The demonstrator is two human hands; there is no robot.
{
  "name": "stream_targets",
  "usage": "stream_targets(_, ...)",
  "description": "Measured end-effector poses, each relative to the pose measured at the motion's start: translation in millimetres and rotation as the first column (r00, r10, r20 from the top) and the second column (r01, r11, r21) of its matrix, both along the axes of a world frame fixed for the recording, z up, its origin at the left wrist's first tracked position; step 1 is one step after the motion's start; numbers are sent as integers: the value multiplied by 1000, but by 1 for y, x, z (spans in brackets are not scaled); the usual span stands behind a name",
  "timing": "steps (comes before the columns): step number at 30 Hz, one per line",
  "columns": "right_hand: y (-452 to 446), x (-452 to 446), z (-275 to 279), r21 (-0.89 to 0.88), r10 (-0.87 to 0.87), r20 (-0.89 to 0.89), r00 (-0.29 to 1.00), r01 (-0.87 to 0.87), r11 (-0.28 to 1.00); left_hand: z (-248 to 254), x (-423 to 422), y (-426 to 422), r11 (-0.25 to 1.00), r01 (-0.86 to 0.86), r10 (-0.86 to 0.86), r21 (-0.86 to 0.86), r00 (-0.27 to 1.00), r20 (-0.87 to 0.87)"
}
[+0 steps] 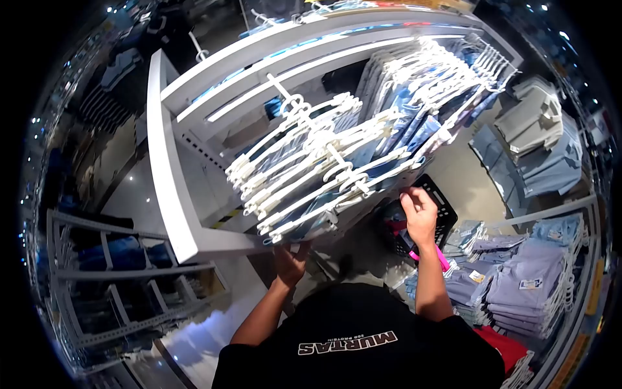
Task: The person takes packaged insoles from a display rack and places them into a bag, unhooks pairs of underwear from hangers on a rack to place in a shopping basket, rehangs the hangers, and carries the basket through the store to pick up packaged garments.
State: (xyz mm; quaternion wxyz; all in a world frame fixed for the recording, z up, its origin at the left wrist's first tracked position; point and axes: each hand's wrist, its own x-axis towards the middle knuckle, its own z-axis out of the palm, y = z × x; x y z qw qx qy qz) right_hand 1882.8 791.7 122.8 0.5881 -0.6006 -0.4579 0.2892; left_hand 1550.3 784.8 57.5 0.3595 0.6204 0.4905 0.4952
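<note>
My left hand is raised against the lower edge of the nearest hanging jeans, at the front of the rack. Its fingertips are partly hidden by the garment, so their grip does not show. To the right, my right hand is held up beside the row, with its fingers curled in toward the thumb. Whatever may be between those fingers is too small or hidden to make out. White hangers carry the denim garments in a dense row in front of me.
A white metal rack frame surrounds the row. Below my right hand is a black basket with a pink handle. Folded lilac trousers are stacked at right. Shelves of dark jeans stand at left. Light shirts hang at far right.
</note>
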Motion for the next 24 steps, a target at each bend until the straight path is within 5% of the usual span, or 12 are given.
stream_targets(1, 5, -5, 17, 35, 35, 42, 999, -37, 999, 8, 0, -2, 1000, 23, -21, 18, 995, -99)
stream_targets(7, 28, -33, 74, 412, 84, 53, 995, -99, 906, 32, 24, -34, 964, -230, 235, 137, 972, -26)
stream_targets(13, 38, -48, 113, 585, -71, 534, 843, -308, 750, 54, 34, -64, 929, -367, 366, -47, 930, -24)
stream_targets(17, 58, -63, 118, 450, 84, 665, 742, -487, 748, 59, 36, -89, 829, -471, 502, -300, 865, 28)
stream_targets(18, 62, -63, 114, 419, 125, 676, 726, -518, 746, 57, 44, -86, 852, -478, 518, -212, 828, 216)
stream_targets(21, 64, -58, 105, 401, 214, 653, 727, -571, 716, 55, 45, -98, 827, -502, 542, -255, 832, 120)
stream_targets(24, 59, -44, 124, 468, 206, 614, 762, -561, 682, 46, 44, -100, 881, -463, 473, -99, 857, 205)
